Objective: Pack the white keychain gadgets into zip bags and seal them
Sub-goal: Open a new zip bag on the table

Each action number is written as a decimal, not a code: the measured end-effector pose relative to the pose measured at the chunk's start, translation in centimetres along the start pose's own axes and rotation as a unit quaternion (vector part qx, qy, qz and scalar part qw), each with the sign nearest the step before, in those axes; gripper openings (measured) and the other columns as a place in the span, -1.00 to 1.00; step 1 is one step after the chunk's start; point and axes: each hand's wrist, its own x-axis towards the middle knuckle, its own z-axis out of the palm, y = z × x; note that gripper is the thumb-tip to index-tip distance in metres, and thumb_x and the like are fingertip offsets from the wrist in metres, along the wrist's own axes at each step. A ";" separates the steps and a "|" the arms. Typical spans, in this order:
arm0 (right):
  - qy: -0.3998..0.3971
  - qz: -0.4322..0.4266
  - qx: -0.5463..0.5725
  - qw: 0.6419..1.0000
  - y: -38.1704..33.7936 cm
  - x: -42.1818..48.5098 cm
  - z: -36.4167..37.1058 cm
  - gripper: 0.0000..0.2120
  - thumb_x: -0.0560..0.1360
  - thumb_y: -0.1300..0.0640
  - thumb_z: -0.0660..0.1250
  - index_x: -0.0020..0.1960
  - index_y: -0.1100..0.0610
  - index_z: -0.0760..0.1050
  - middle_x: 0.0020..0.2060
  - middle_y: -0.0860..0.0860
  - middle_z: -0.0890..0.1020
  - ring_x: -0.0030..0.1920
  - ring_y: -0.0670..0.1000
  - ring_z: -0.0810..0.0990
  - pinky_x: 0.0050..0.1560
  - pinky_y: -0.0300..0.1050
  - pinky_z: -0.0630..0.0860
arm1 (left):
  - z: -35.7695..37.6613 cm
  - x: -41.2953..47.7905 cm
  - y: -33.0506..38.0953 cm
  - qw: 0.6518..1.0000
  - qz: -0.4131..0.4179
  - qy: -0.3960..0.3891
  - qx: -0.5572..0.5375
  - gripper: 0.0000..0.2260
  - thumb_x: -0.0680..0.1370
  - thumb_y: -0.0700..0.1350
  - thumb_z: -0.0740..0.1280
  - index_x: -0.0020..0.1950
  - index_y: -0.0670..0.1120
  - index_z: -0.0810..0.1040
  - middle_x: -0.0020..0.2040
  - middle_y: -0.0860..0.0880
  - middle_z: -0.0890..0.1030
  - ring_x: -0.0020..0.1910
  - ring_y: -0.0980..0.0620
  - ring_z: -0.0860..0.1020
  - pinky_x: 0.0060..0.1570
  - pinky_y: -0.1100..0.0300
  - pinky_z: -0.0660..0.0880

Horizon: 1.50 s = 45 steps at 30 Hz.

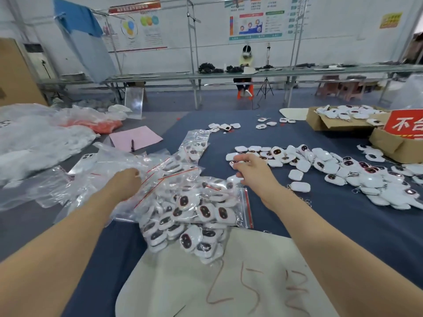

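You are working from a single view: the head camera. It is riding on your head, at the near edge of the blue table (297, 138), and pointing forward and down. The wide lens is bowing straight lines near the frame's sides. It is sitting close in, with both forearms entering from the bottom corners and the left hand (127, 183) and right hand (254, 170) reaching mid-table. Beyond the far edge it is taking in the postered wall (206, 42).
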 end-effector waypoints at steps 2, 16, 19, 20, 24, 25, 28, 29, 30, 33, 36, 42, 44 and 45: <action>-0.012 -0.021 -0.023 0.999 0.0 -0.1 -0.1 -0.81 0.63 0.17 0.25 0.20 0.01 0.52 -0.04 -0.03 0.58 -0.13 -0.02 0.52 -0.08 -0.09 0.53 | 0.9 0.5 -1.3 0.998 -0.016 -0.057 0.031 -0.74 0.68 -0.17 0.18 0.17 -0.31 0.57 0.33 -0.31 0.54 0.30 -0.25 0.49 0.26 0.06 0.37; -0.011 -0.057 -0.038 0.998 0.2 -0.4 -0.8 -0.82 0.63 0.14 0.23 0.16 -0.06 0.52 0.02 -0.03 0.61 -0.03 -0.06 0.61 0.09 -0.02 0.59 | 1.4 1.2 -2.9 0.994 0.002 0.006 0.106 -0.79 0.66 0.06 0.22 0.06 0.06 0.63 0.16 -0.13 0.52 0.24 -0.23 0.42 0.18 -0.05 0.36; -0.016 -0.062 -0.040 0.997 0.2 -0.7 -0.4 -0.83 0.64 0.14 0.23 0.17 -0.06 0.51 0.02 -0.06 0.60 -0.03 -0.08 0.61 0.09 -0.01 0.58 | 1.6 0.9 -2.8 0.999 -0.005 0.014 0.033 -0.82 0.63 -0.02 0.30 -0.01 -0.07 0.65 0.02 -0.10 0.57 0.16 -0.22 0.49 0.12 -0.02 0.42; -0.016 -0.063 -0.041 0.997 0.2 -0.8 -0.4 -0.83 0.64 0.14 0.23 0.17 -0.06 0.51 0.01 -0.07 0.60 -0.03 -0.09 0.61 0.09 -0.01 0.58 | 1.4 1.0 -2.8 1.000 -0.004 0.028 -0.013 -0.80 0.63 -0.07 0.28 -0.07 -0.13 0.61 -0.05 -0.11 0.59 0.07 -0.22 0.52 0.07 -0.01 0.45; -0.009 -0.059 -0.038 0.997 -0.1 -0.9 -0.8 -0.82 0.64 0.15 0.22 0.19 -0.04 0.51 0.03 -0.02 0.61 -0.06 -0.10 0.61 0.06 -0.03 0.60 | -0.4 1.1 -3.0 0.989 0.003 0.082 -0.120 -0.77 0.65 -0.12 0.24 -0.05 -0.24 0.58 -0.11 -0.21 0.66 -0.04 -0.26 0.60 0.02 -0.03 0.51; -0.008 -0.057 -0.038 0.998 -0.1 -1.0 -0.7 -0.81 0.64 0.15 0.22 0.19 -0.03 0.51 0.04 -0.02 0.61 -0.06 -0.10 0.61 0.04 -0.04 0.60 | -0.9 1.1 -3.0 0.986 0.004 0.091 -0.140 -0.78 0.65 -0.12 0.23 -0.02 -0.23 0.58 -0.09 -0.20 0.67 -0.02 -0.27 0.61 0.08 -0.07 0.54; -0.012 -0.058 -0.043 0.997 -0.2 -1.1 -0.3 -0.83 0.65 0.14 0.23 0.19 -0.03 0.51 0.04 -0.03 0.61 -0.06 -0.11 0.62 0.02 -0.06 0.60 | -2.4 0.5 -2.2 0.980 0.009 0.114 -0.162 -0.76 0.66 -0.10 0.21 0.01 -0.22 0.58 -0.08 -0.19 0.70 -0.04 -0.26 0.65 0.10 -0.17 0.57; -0.015 -0.061 -0.044 0.997 -0.2 -1.2 -0.2 -0.84 0.65 0.14 0.24 0.18 -0.03 0.51 0.03 -0.04 0.60 -0.06 -0.11 0.62 0.03 -0.05 0.60 | -3.0 0.2 -1.6 0.979 0.018 0.131 -0.156 -0.75 0.67 -0.08 0.19 0.01 -0.21 0.58 -0.08 -0.19 0.69 -0.06 -0.25 0.66 0.08 -0.16 0.57; -0.016 -0.063 -0.044 0.997 -0.3 -1.3 -0.1 -0.84 0.65 0.15 0.24 0.18 -0.03 0.51 0.03 -0.04 0.60 -0.07 -0.11 0.62 0.04 -0.05 0.59 | -3.8 -0.1 -0.8 0.976 0.031 0.158 -0.148 -0.74 0.67 -0.06 0.18 0.02 -0.19 0.57 -0.07 -0.20 0.69 -0.07 -0.25 0.65 0.07 -0.16 0.57; -0.016 -0.057 -0.032 0.998 -0.5 -1.4 0.0 -0.83 0.65 0.14 0.23 0.20 0.00 0.52 0.03 -0.02 0.60 -0.07 -0.10 0.62 0.04 -0.05 0.59 | -6.5 -1.6 2.4 0.949 0.111 0.237 -0.174 -0.74 0.70 -0.03 0.14 0.06 -0.14 0.55 -0.04 -0.15 0.69 -0.08 -0.18 0.65 0.05 -0.11 0.57; -0.045 -0.004 0.057 0.997 -1.1 -1.8 -0.3 -0.76 0.66 -0.01 0.24 0.25 0.04 0.54 0.08 0.00 0.67 -0.04 -0.04 0.67 -0.04 -0.11 0.63 | -7.5 -4.7 7.1 0.913 0.263 0.258 -0.172 -0.78 0.71 -0.05 0.18 0.13 -0.13 0.56 0.00 -0.08 0.68 -0.11 -0.08 0.62 -0.07 0.03 0.51; -0.098 0.113 0.323 0.934 -0.2 -2.9 -6.2 -0.28 0.54 -0.43 0.15 0.31 0.16 0.56 0.19 0.13 0.69 0.08 0.15 0.69 0.00 0.13 0.68 | -1.1 -11.6 14.9 0.789 0.569 0.220 0.071 -0.92 0.61 -0.15 0.37 0.01 -0.15 0.63 0.07 -0.07 0.70 0.06 -0.11 0.66 0.00 -0.03 0.59; -0.084 0.123 0.288 0.946 1.2 -3.9 -8.5 -0.30 0.51 -0.44 0.20 0.28 0.12 0.60 0.17 0.11 0.70 0.13 0.13 0.70 -0.06 0.08 0.66 | 1.1 -12.5 16.1 0.749 0.612 0.232 0.106 -0.95 0.56 -0.18 0.43 -0.05 -0.15 0.66 0.06 -0.07 0.71 0.05 -0.08 0.68 0.03 0.03 0.60; -0.074 0.124 0.265 0.953 2.0 -4.5 -9.6 -0.35 0.50 -0.42 0.24 0.25 0.10 0.62 0.14 0.09 0.71 0.12 0.13 0.71 -0.02 0.07 0.65 | 2.1 -12.8 16.7 0.732 0.626 0.240 0.118 -0.95 0.56 -0.19 0.42 -0.07 -0.14 0.67 0.01 -0.06 0.71 0.01 -0.07 0.68 0.01 0.06 0.60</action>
